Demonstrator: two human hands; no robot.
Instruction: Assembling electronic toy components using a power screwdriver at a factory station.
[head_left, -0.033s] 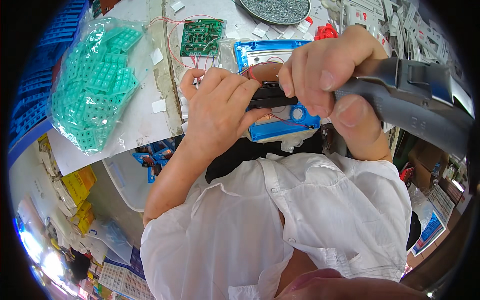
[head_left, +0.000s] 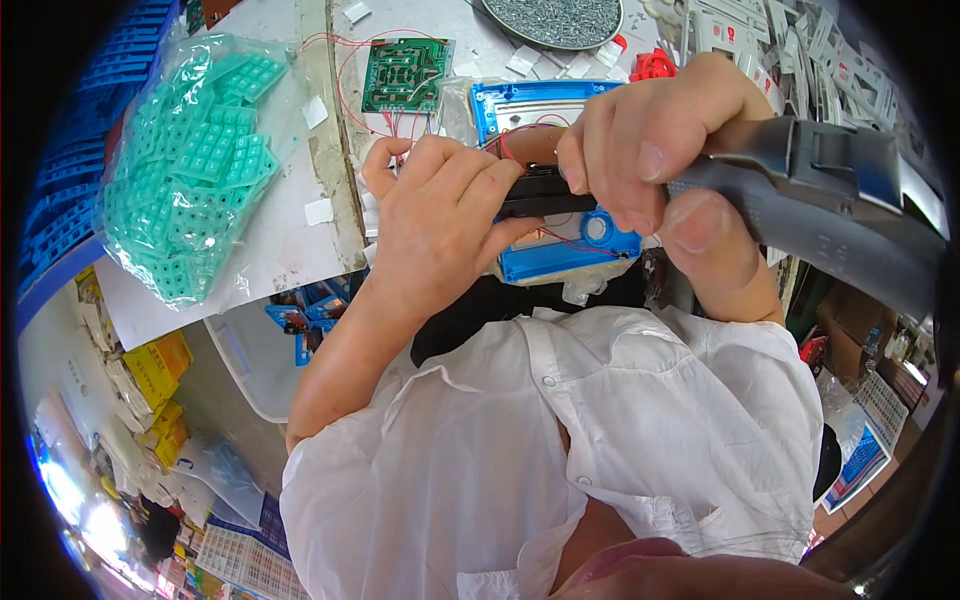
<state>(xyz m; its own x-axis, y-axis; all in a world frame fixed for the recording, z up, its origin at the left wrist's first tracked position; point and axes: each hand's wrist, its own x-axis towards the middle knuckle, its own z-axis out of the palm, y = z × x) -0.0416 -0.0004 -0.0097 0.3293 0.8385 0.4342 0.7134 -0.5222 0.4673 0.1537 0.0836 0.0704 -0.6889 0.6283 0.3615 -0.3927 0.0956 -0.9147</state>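
My left hand (head_left: 435, 205) is closed, with thumb and fingers pinching a black plastic block (head_left: 548, 192). My right hand (head_left: 675, 150) wraps around a thick dark grey electric screwdriver (head_left: 830, 215); its fingertips meet the block's right end. The screwdriver's tip is hidden behind the fingers. Beneath the hands lies a blue plastic casing (head_left: 545, 92) with thin red wires and a round part (head_left: 597, 229) inside it. Red wires also run from a green circuit board (head_left: 405, 78) at the casing's far left.
A clear bag of green keypads (head_left: 200, 170) lies on the left of the white table. At the back stands a round dish of screws (head_left: 555, 18). White printed pieces (head_left: 850, 75) are piled far right. Blue parts (head_left: 90, 120) are stacked at the left edge.
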